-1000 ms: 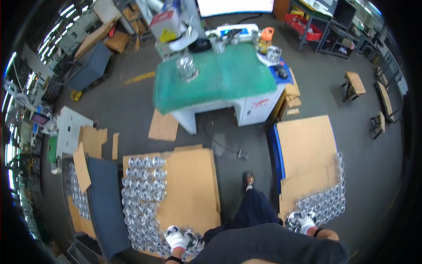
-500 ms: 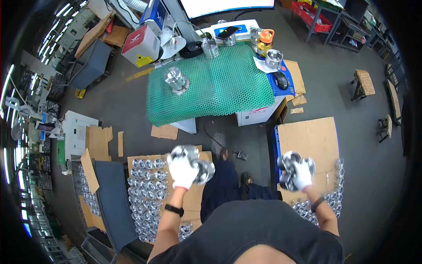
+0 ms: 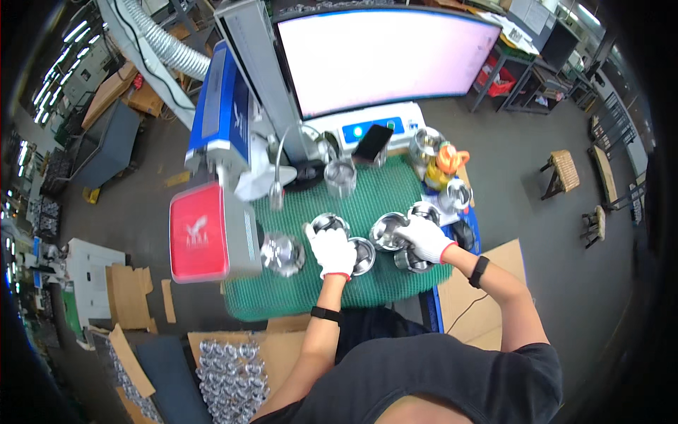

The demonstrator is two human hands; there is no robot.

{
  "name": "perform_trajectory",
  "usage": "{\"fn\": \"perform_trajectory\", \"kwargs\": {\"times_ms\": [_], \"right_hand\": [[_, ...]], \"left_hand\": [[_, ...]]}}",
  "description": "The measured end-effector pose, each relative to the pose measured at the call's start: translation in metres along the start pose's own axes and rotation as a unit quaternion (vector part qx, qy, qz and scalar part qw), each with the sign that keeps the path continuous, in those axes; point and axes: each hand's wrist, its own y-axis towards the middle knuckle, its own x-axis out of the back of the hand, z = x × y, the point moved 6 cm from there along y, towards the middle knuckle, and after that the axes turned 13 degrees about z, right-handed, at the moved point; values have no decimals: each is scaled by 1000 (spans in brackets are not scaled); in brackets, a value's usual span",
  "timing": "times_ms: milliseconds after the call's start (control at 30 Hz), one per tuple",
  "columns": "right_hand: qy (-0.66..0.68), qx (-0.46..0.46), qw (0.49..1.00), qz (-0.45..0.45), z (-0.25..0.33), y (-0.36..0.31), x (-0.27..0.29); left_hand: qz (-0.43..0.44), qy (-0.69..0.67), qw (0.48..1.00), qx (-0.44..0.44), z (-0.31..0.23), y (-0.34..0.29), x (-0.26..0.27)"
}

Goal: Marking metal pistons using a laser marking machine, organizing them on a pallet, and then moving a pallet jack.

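Both my hands wear white gloves and are over the green mesh mat (image 3: 282, 293) on the workbench. My left hand (image 3: 332, 253) is closed on two shiny metal cups, one at its fingertips (image 3: 329, 223) and one along its right side (image 3: 364, 256). My right hand (image 3: 427, 240) grips three similar cups: a left cup (image 3: 386, 232), a far cup (image 3: 424, 210) and a near cup (image 3: 409, 261). The cups' open tops show. Whether they rest on the mat I cannot tell. Left of my left hand, a shiny metal piece (image 3: 282, 254) stands beside the red-topped machine head (image 3: 198, 233).
A large monitor (image 3: 388, 60) stands behind the mat. Along its far side are a phone (image 3: 373, 144), a metal cup (image 3: 340, 178), an orange-lidded bottle (image 3: 443, 168) and a mouse (image 3: 462, 234). Rows of metal cups (image 3: 233, 378) lie on cardboard at lower left.
Both hands have moved up and inward with their cups, from over the cardboard on either side to over the green mat. The view has shifted closer to the bench.
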Motion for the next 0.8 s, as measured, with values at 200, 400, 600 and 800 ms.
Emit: {"fn": "perform_trajectory", "kwargs": {"times_ms": [200,400,600,800], "right_hand": [[-38,64,996,38,-42,99,40],[-96,60,992,58,-35,103,52],[-66,75,994,-41,33,3,60],[3,262,957,127,103,-125,-85]], "left_hand": [[15,6,998,66,16,82,8],[-17,1,998,68,12,83,22],[-132,-68,989,6,-18,-42,70],[-36,-131,967,216,31,-318,-61]]}}
